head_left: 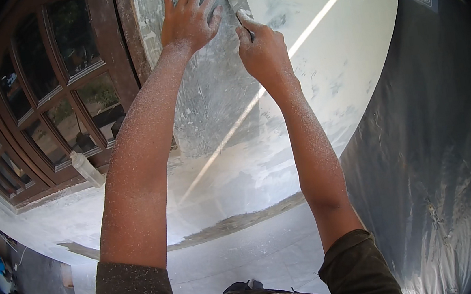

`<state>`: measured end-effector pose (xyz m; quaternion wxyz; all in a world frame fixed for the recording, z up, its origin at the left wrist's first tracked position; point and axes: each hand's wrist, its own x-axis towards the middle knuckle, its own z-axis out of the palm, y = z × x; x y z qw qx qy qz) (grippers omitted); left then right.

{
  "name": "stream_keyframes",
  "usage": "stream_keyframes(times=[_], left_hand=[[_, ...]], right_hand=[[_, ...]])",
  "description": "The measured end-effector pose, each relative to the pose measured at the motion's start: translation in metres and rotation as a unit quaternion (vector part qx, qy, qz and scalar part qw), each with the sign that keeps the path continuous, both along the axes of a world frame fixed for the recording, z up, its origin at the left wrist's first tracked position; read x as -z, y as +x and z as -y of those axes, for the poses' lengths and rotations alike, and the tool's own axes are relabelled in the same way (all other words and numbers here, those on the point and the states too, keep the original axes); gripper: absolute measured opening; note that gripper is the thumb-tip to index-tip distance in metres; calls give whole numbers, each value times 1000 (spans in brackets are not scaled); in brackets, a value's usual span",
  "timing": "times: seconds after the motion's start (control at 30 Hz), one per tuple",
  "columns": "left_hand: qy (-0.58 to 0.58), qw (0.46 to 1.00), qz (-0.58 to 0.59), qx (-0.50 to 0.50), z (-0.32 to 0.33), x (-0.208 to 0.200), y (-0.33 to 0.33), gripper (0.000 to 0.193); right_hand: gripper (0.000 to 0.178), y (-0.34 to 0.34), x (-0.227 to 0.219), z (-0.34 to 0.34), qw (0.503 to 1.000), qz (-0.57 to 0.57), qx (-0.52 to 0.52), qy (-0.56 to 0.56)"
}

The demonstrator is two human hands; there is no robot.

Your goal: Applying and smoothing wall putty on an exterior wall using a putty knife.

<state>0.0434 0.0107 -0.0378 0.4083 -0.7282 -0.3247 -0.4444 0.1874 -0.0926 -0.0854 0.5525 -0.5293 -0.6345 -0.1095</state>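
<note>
My left hand (190,17) is raised with its fingers spread, palm against the wall beside the window frame. In my right hand (265,50) I grip a scraper (238,6), its flat grey blade lying against the wall just right of my left hand. Around the blade the wall (213,106) is bare grey and patchy; further right it has a pale, smooth coat. White dust speckles both forearms and my fingers. The scraper's handle is mostly hidden inside my right hand.
A brown wooden window (47,99) with glass panes fills the left. On its sill leans a clear plastic bottle (87,168). A dark plastic sheet (424,172) hangs at the right. Pale flooring (248,261) lies below, with assorted items at the lower left.
</note>
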Motion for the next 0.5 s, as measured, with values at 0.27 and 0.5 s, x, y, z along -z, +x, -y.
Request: stream_keyframes(times=[0.27,0.5], left_hand=[[7,1000,-4,-9,0,0,-3,66],[-11,1000,-1,-12,-10,0,-3,63]], right_hand=[[37,-3,2,-1,1000,-17,-4,8],[37,-4,19,8,999,8,11,-31]])
